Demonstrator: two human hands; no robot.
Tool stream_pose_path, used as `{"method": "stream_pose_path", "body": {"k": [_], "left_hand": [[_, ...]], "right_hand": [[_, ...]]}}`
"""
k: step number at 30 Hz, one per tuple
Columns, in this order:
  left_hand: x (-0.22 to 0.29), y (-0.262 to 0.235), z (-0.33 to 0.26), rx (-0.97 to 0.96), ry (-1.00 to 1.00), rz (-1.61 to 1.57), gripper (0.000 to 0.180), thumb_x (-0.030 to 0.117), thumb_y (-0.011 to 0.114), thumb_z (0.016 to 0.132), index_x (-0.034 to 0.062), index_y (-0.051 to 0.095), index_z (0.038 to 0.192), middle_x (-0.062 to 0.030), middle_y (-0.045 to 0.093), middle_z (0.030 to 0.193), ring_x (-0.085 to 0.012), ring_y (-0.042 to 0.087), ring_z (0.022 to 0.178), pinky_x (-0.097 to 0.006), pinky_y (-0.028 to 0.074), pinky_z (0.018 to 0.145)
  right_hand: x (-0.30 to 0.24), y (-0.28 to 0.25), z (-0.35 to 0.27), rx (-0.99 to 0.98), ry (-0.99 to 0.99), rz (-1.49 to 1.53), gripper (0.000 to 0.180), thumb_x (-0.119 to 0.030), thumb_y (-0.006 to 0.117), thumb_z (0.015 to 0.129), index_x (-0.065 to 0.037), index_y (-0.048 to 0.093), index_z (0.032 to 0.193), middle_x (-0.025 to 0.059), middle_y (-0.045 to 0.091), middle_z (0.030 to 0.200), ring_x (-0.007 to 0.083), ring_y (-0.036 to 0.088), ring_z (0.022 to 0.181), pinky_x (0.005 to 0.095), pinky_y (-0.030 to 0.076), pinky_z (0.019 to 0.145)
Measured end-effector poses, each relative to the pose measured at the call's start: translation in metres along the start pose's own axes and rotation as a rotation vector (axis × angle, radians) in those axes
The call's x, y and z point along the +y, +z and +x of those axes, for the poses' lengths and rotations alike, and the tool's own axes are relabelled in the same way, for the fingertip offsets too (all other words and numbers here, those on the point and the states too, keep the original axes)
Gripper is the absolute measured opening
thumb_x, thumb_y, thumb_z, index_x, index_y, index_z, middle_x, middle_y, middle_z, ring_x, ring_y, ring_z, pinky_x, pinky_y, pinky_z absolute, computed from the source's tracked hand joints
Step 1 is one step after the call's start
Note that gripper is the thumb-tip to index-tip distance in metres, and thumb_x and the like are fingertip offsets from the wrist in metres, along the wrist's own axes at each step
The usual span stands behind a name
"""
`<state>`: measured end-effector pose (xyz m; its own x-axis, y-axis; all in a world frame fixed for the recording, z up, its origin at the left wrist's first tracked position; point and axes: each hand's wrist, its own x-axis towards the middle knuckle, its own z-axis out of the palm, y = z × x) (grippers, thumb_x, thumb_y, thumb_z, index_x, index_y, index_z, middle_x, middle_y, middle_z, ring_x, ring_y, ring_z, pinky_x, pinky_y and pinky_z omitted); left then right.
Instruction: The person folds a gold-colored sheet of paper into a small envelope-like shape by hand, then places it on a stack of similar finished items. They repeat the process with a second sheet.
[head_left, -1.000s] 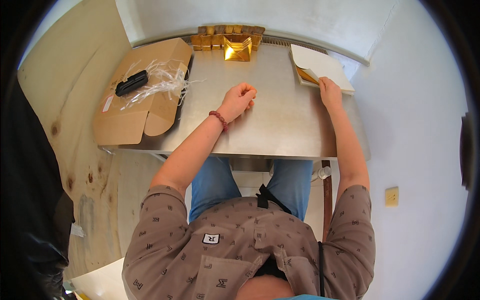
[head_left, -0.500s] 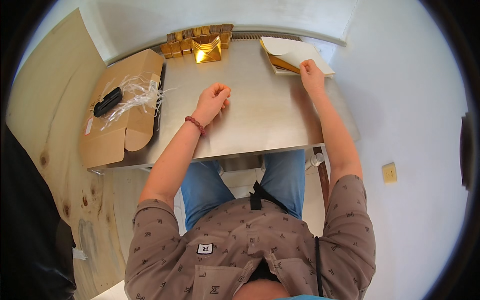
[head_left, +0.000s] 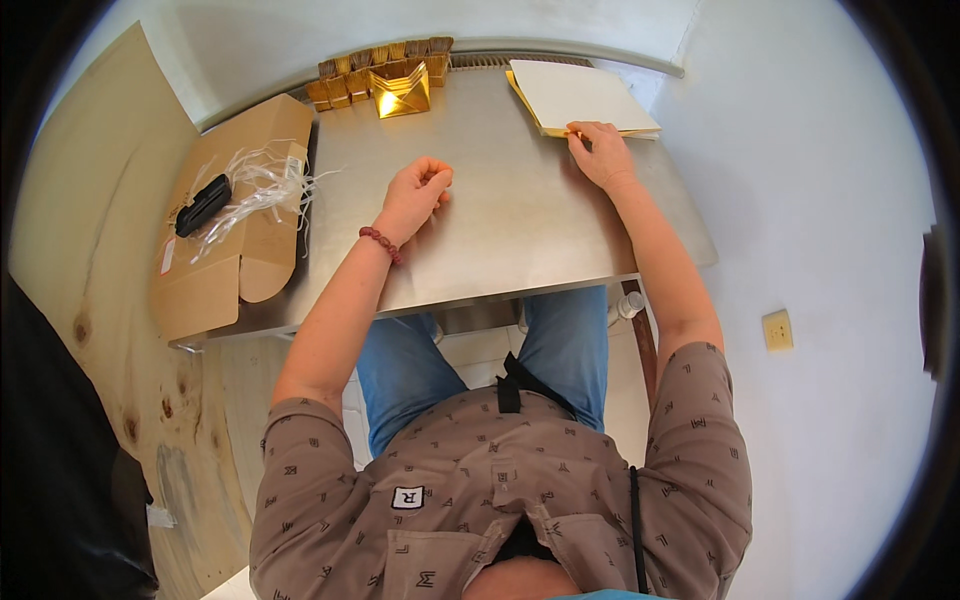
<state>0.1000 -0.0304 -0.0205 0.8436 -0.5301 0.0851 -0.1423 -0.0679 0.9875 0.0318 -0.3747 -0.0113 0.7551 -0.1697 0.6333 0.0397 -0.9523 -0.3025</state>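
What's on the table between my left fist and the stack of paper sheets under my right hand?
Nothing: in the head view, bare grey table runs from the left hand to the stack of paper sheets that the right hand touches.

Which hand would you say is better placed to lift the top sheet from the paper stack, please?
Probably the right hand: its fingertips already rest on the paper stack's near edge, while the left hand lies curled mid-table, apart from it.

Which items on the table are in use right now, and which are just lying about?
In use:
- paper stack, right hand touching its near edge
- left hand, curled in a fist on the bare table, holding nothing visible

Lying about:
- gold folded piece
- row of gold pieces behind it
- cardboard box
- plastic strips and black object on the box
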Motion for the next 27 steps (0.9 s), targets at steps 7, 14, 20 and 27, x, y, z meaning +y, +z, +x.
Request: {"method": "stream_pose_path", "body": {"k": [7, 14, 20, 27], "left_hand": [[-0.001, -0.003, 0.002, -0.025, -0.025, 0.038, 0.016, 0.023, 0.065, 0.101, 0.0067, 0.066, 0.104, 0.003, 0.064, 0.09, -0.0049, 0.058, 0.076, -0.021, 0.048, 0.068], [-0.005, -0.001, 0.002, 0.013, 0.009, 0.013, 0.018, 0.025, 0.065, 0.099, 0.0067, 0.066, 0.101, 0.0007, 0.063, 0.081, -0.0066, 0.057, 0.065, -0.024, 0.046, 0.055], [-0.005, 0.0, 0.002, 0.006, -0.003, -0.012, 0.016, 0.023, 0.065, 0.099, 0.0064, 0.065, 0.101, 0.0006, 0.064, 0.082, -0.0068, 0.058, 0.066, -0.025, 0.047, 0.056], [-0.004, 0.0, 0.002, -0.002, 0.007, -0.015, 0.017, 0.023, 0.065, 0.099, 0.0057, 0.065, 0.101, 0.0007, 0.065, 0.086, -0.0068, 0.06, 0.071, -0.025, 0.048, 0.059]], "right_hand": [[-0.003, 0.001, 0.012, -0.034, 0.013, -0.078, 0.028, -0.027, 0.068, 0.09, -0.013, 0.075, 0.114, 0.0069, 0.074, 0.113, 0.0303, 0.062, 0.113, 0.0429, 0.053, 0.095], [0.011, 0.01, 0.022, -0.167, 0.082, -0.109, 0.03, -0.029, 0.07, 0.088, -0.015, 0.076, 0.114, 0.0089, 0.074, 0.113, 0.0307, 0.064, 0.11, 0.0424, 0.053, 0.096], [0.019, 0.005, 0.042, -0.287, 0.258, 0.119, 0.034, -0.035, 0.071, 0.085, -0.018, 0.079, 0.113, 0.0136, 0.074, 0.11, 0.0312, 0.069, 0.102, 0.0419, 0.055, 0.095], [0.008, 0.002, 0.044, -0.332, 0.184, -0.145, 0.035, -0.04, 0.07, 0.087, -0.021, 0.078, 0.115, 0.0124, 0.07, 0.121, 0.0293, 0.064, 0.114, 0.0417, 0.052, 0.101]]}}
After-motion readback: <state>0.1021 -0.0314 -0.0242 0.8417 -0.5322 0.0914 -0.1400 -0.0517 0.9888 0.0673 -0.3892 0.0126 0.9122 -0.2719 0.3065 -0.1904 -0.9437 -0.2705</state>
